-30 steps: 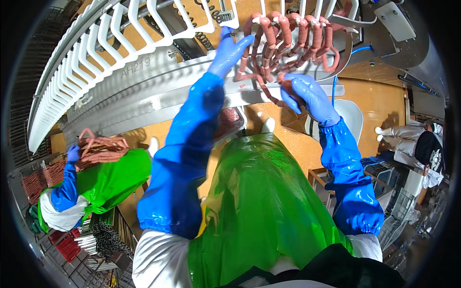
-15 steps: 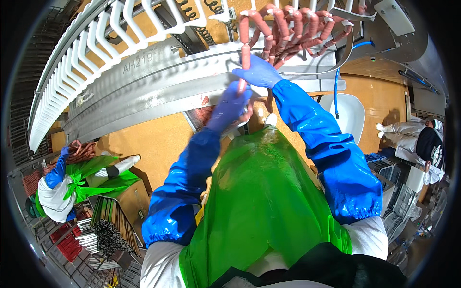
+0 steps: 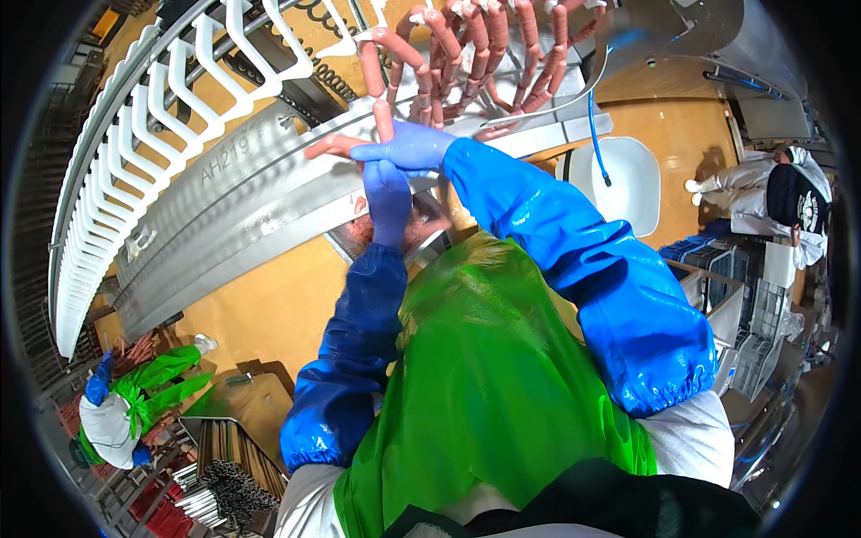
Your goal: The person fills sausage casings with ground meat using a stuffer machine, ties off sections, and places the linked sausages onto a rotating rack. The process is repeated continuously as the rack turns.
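A: Where is the sausage strand (image 3: 384, 118)?

B: On the far side, a little left of centre. One link drops from a white hook and runs down to the right hand (image 3: 408, 146); another short length juts out to the left, just beside the fingertips.

A: And the grip?

B: The right hand seems closed around the strand where the links meet, its thumb side stretched toward the left. The left hand (image 3: 388, 202) comes up from the near side, narrow, its fingertips touching the right hand from below. Whether it pinches any casing I cannot tell, since the right hand covers that spot.

A: Why hold it there?

B: My reading is that gripping beneath the hook steadies the hanging link, and the two hands meeting lets them work at one point.

A: Why such a row of white hooks (image 3: 199, 67)?

B: Their even spacing probably keeps the loops apart. The steel ledge (image 3: 260, 211) lies under them, perhaps to catch drips.

A: How do the sausages look?

B: Pinkish red, plump and smooth, pinched into short links. To the far right, more hanging loops (image 3: 475, 54) crowd together, some links crossing.
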Demonstrator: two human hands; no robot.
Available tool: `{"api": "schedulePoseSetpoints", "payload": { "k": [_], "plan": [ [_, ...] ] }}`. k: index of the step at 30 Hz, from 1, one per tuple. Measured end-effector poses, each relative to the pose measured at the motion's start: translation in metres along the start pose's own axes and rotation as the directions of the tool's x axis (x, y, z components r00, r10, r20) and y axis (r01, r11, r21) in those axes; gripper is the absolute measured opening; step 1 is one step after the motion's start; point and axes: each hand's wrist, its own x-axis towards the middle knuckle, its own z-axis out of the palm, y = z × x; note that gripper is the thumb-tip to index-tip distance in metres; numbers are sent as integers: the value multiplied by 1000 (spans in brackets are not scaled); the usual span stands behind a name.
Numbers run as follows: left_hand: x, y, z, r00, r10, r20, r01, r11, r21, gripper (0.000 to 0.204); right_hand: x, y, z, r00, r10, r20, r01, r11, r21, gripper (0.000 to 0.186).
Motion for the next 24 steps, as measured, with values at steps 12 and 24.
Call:
{"api": "schedulePoseSetpoints", "payload": {
  "k": [12, 24],
  "plan": [
    [-32, 13, -83, 475, -743, 472, 834, 209, -511, 19, 44, 9, 49, 903, -52, -427, -183, 851, -491, 29],
    [-25, -171, -199, 861, 361, 359, -468, 284, 837, 16, 60, 37, 15, 956, 193, -219, -268, 879, -394, 45]
  ]
}}
